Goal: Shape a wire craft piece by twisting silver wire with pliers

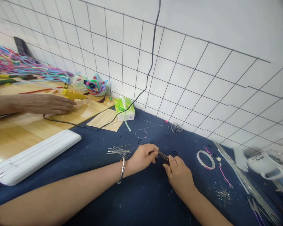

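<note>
My left hand (pixel 143 157), with a silver bangle at its wrist, is closed in a pinch on a thin wire, of which hardly anything shows. My right hand (pixel 180 173) is wrapped round dark-jawed pliers (pixel 163 155). The jaws point up and left and meet the left fingertips; most of the handles are hidden in the palm. Beside my left wrist lies a bunch of straight cut wires (pixel 119 151) on the dark blue cloth (pixel 141 201). Beyond the hands are a thin wire ring (pixel 141 134) and a tangle of fine wire (pixel 176 127).
At left, another person's hand (pixel 49 103) rests on a wooden board (pixel 68 119) near a yellow glue gun (pixel 73 94). A white bar (pixel 37 153), tissue pack (pixel 124 108) and black cable (pixel 153 47) stand around. Right are a tape roll (pixel 205 160), wire scraps (pixel 224 196) and scissors (pixel 256 210).
</note>
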`<state>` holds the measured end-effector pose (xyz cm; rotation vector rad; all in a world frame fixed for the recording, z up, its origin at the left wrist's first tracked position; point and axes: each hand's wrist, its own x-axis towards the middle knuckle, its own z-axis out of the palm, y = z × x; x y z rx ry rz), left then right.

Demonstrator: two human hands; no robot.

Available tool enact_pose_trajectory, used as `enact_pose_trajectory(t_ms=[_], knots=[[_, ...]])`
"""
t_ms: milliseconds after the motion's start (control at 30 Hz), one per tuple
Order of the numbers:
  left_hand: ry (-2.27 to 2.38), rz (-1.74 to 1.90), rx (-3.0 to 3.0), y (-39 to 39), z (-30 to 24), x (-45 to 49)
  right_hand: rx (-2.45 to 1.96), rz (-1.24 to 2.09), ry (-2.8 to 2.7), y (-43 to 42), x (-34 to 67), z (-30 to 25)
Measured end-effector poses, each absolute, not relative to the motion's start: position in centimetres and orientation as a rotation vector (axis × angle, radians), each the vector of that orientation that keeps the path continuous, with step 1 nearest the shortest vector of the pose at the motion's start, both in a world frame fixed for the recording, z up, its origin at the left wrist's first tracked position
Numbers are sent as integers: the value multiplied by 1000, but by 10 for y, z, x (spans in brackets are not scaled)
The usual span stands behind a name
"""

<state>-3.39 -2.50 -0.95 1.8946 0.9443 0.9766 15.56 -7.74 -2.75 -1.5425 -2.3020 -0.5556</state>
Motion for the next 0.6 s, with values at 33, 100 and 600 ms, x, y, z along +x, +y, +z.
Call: enact_pose_trajectory(t_ms=[33,100,600], knots=[[929,981,1865,-25,-10,-33,-1537,-494,-2285,-77,156,-28],[889,983,1794,-26,-11,-32,-1519,-359,-2251,-77,156,-28],[524,855,1414,-19,-16,-34,-1509,10,-2080,-77,160,-20]])
